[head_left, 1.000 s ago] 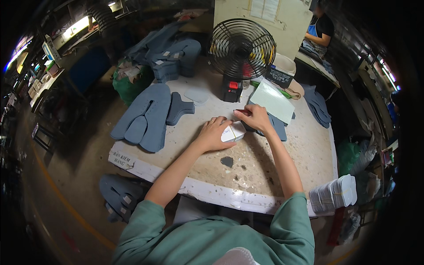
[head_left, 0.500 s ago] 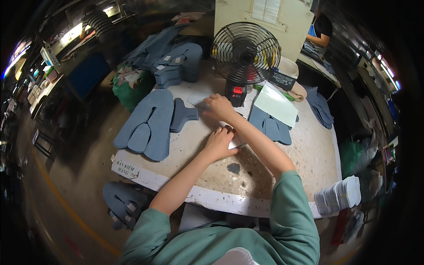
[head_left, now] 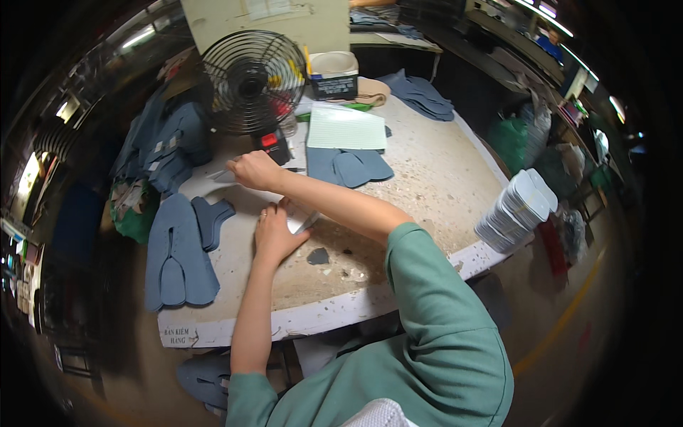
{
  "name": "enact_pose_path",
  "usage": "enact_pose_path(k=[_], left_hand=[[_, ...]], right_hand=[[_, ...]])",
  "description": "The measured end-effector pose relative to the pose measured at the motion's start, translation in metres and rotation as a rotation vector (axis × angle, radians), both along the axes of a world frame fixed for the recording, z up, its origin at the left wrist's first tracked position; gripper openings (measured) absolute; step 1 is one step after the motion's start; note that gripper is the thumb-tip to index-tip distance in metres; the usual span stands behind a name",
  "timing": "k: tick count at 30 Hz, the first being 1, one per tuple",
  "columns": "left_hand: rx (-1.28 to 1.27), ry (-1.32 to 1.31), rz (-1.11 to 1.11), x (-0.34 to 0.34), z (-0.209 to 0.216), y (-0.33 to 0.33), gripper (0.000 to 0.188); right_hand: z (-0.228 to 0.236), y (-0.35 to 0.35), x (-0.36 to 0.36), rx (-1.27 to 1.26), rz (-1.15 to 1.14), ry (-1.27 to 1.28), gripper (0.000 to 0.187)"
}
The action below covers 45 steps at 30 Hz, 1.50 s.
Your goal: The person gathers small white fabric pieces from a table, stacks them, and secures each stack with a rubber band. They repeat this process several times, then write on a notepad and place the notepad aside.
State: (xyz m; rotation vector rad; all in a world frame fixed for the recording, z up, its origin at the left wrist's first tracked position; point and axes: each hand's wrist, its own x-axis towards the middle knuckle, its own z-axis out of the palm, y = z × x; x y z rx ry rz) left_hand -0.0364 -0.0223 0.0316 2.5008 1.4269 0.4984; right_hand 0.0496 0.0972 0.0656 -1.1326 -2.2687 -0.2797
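My left hand (head_left: pixel 275 233) rests on the near-left part of the worktable, its thumb and fingers around a small white piece (head_left: pixel 299 219). Most of that piece is hidden by the hand. Farther off, my right hand (head_left: pixel 255 171) is closed at the edge of a thin pale flat piece (head_left: pixel 222 175), which is partly blurred. My right forearm crosses over the table. Left of my hands lies a stack of blue-grey shoe upper pieces (head_left: pixel 179 256), with a smaller curved blue-grey piece (head_left: pixel 212 220) beside it.
A black caged fan (head_left: pixel 252 82) stands just beyond my right hand. A pale green sheet (head_left: pixel 346 128) covers part of some blue-grey pieces (head_left: pixel 356 167). Bundled white pieces (head_left: pixel 516 210) stand at the right table edge. A dark scrap (head_left: pixel 318 256) lies near my left hand.
The view has swung to the right, so the table and fan appear farther left. My left hand stays on the white piece; my right hand remains at the pale flat piece near the fan.
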Motion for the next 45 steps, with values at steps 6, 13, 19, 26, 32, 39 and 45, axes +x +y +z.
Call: enact_pose_path(k=[6,13,19,26,32,39,45], left_hand=[[-0.149,-0.117,0.017,0.000,-0.008,-0.001,0.085],[-0.009,-0.060,0.021,0.001,-0.005,-0.006,0.087],[0.029,-0.485,-0.018,-0.017,0.012,0.011,0.049],[0.166,0.042,0.252,-0.063,-0.003,0.038,0.053],[0.218,0.022,0.222,-0.052,-0.021,0.042,0.057],[0.224,-0.049,0.191,-0.053,-0.038,0.061,0.056],[0.188,-0.096,0.147,-0.054,-0.047,0.065,0.055]], right_hand=[[0.022,-0.068,0.080,-0.175,0.310,0.057,0.018],[-0.004,-0.014,0.139,-0.322,-0.216,0.625,0.032],[-0.017,0.056,0.111,-0.251,-0.008,0.719,0.065],[-0.030,0.088,0.107,-0.239,0.157,0.863,0.064],[-0.025,0.073,0.107,-0.088,-0.035,0.668,0.062],[0.018,-0.076,0.135,-0.377,-0.106,0.494,0.055],[0.078,-0.271,0.210,-0.037,-0.167,0.680,0.039]])
